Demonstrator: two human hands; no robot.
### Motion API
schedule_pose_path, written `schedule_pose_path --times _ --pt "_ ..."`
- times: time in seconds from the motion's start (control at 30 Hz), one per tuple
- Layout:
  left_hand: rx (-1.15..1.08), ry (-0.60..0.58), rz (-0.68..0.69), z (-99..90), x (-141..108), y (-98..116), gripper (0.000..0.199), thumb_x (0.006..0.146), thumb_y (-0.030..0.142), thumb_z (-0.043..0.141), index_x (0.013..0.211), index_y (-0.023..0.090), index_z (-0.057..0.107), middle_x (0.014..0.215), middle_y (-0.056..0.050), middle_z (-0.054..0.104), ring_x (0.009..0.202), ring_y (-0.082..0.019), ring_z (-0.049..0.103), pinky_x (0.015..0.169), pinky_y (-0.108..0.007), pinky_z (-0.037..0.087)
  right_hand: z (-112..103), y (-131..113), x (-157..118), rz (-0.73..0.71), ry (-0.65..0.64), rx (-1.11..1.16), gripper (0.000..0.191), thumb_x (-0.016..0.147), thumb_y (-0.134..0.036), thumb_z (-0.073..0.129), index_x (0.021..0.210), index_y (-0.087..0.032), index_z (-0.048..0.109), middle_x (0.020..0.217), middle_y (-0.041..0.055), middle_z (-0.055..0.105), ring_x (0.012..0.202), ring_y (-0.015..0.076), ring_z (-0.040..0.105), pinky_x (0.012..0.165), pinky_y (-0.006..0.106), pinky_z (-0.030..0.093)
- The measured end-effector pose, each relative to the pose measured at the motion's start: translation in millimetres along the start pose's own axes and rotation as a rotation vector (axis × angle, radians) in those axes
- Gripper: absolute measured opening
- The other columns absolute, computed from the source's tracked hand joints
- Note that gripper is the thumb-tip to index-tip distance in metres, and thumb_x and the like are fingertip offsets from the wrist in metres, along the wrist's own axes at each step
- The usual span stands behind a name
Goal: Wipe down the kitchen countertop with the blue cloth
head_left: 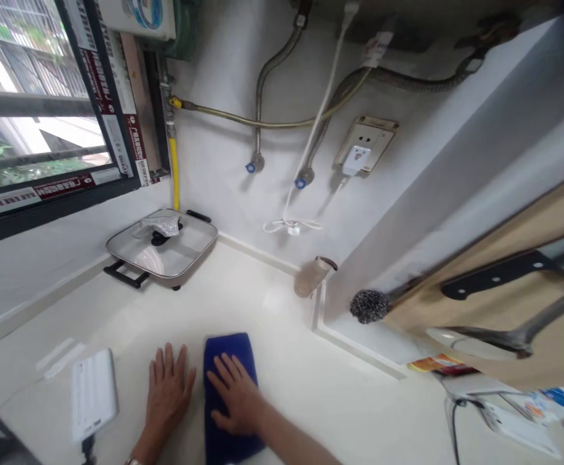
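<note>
A folded dark blue cloth [216, 445] lies on the white countertop [340, 400], its long side running away from me. Flat on top of it rests my right hand [236, 394], fingers spread and thumb out to the left. Just left of the cloth, my left hand [168, 387] lies palm down on the bare counter, fingers stretched forward and holding nothing. A white power bank [94, 394] with a black cable plugged into its near end sits to the left of that hand.
An electric pan [165, 248] with a glass lid stands in the back left corner. A beige cup [312, 276] is by the back wall. At right are a steel scourer [369, 305], a black-handled knife [497, 276] and a ladle [514, 339] before a wooden board [519, 239].
</note>
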State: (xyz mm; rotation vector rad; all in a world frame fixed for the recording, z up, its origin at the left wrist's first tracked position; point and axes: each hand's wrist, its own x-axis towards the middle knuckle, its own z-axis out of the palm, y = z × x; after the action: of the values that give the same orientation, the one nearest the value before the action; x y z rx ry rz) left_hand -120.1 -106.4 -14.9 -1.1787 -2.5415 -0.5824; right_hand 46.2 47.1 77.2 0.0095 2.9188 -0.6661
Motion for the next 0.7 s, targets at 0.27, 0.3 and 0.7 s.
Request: schedule_pose_path --times 0.27,0.3,0.7 --pt "0.015 -0.037 -0.03 4.0 -2.9 -5.4 0.06 0.096 0.043 0.034 0.15 0.015 0.039 0.162 -0.02 0.022 0.152 -0.034 0.009 0.118 -0.059 0.025 -14.6 18.1 90.1 -0.053 0.07 -0.008 0.076 0.096 -0.058 0.039 0.157 -0.017 0.02 0.166 0.013 0.001 0.153 0.0305 -0.002 0.125 0.052 0.007" --pt "0.018 -0.032 -0.026 4.3 -3.1 -5.5 0.062 0.096 0.044 0.035 0.15 0.014 0.038 0.162 -0.02 0.021 0.152 -0.034 0.01 0.118 -0.059 0.025 -17.1 22.6 101.4 -0.054 0.081 -0.008 0.076 0.095 -0.058 0.04 0.156 -0.017 0.021 0.166 0.0131 0.002 0.153 0.0304 -0.002 0.125 0.052 0.007" --pt "0.017 -0.081 -0.108 30.7 -16.4 -19.9 0.071 0.085 0.049 0.045 0.152 0.026 0.036 0.163 -0.01 0.024 0.152 -0.033 0.013 0.117 -0.063 0.026 -46.3 102.9 206.7 0.015 0.157 -0.107 0.077 0.094 -0.062 0.038 0.155 -0.018 0.024 0.166 0.0124 0.008 0.154 0.0294 0.004 0.125 0.05 0.008"
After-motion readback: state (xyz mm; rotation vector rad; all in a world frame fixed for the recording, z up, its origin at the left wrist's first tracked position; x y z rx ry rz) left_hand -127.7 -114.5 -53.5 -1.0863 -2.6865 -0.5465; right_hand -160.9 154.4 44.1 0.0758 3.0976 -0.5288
